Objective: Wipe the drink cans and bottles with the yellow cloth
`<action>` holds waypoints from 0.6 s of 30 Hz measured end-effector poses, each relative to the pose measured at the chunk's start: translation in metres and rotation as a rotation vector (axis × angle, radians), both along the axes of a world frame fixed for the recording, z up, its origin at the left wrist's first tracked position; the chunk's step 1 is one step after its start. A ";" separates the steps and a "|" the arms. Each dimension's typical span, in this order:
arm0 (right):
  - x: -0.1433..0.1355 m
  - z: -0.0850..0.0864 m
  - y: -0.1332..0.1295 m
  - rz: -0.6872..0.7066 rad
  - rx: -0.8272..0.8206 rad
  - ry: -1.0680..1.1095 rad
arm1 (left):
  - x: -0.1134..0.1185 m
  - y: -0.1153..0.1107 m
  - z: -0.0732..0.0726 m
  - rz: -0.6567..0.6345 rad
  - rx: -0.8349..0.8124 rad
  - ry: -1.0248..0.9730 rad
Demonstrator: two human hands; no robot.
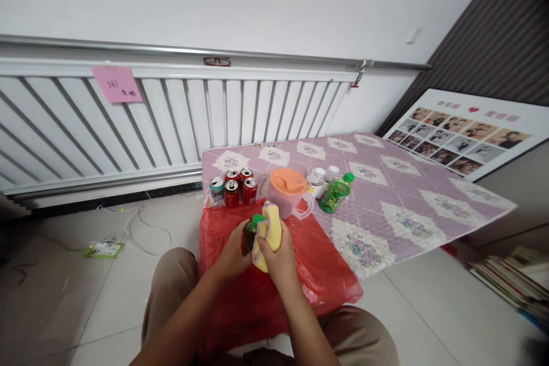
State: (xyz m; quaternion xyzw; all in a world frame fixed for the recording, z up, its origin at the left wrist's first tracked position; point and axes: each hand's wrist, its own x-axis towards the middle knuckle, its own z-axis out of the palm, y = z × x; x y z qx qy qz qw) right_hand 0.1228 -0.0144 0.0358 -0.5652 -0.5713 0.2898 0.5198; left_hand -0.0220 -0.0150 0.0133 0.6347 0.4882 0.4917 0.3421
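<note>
My left hand (234, 253) is wrapped round a small bottle (256, 220) with a green cap, held over the red plastic sheet (319, 257). My right hand (279, 251) grips a yellow cloth (273, 229) with a purple edge, which lies against the bottle's side. Much of the bottle is hidden by my fingers and the cloth. Just beyond my hands stands a clear plastic jug (281, 201) with an orange lid. A similar green-capped bottle (334, 195) stands to the right of the jug.
Several drink cans (231, 193) stand grouped at the table's left. White-capped bottles (317, 182) are behind the green one. A patterned purple cloth (364, 211) covers the table. A radiator (240, 111) runs along the wall, and a power strip (105, 249) lies on the floor.
</note>
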 end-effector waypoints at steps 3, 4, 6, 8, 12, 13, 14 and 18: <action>0.002 -0.011 -0.001 0.035 -0.052 0.057 | -0.006 0.002 -0.003 -0.115 -0.035 -0.056; 0.003 -0.014 -0.001 0.045 -0.071 0.067 | -0.007 0.003 -0.005 -0.120 -0.042 -0.065; 0.005 -0.018 -0.003 0.050 -0.096 0.077 | -0.007 0.004 -0.008 -0.091 -0.036 -0.067; 0.008 -0.019 -0.005 0.035 -0.101 0.079 | -0.005 0.004 -0.011 -0.040 -0.025 -0.056; 0.016 -0.008 -0.007 -0.017 -0.101 0.088 | 0.002 0.004 -0.013 0.074 0.018 -0.005; 0.018 -0.001 -0.007 -0.047 -0.095 0.099 | 0.004 0.004 -0.012 0.099 0.036 0.008; 0.019 0.006 -0.007 -0.081 -0.085 0.110 | 0.006 0.004 -0.011 0.121 0.051 0.020; 0.013 0.033 -0.007 -0.125 -0.002 0.108 | 0.013 0.002 -0.008 0.184 0.055 0.052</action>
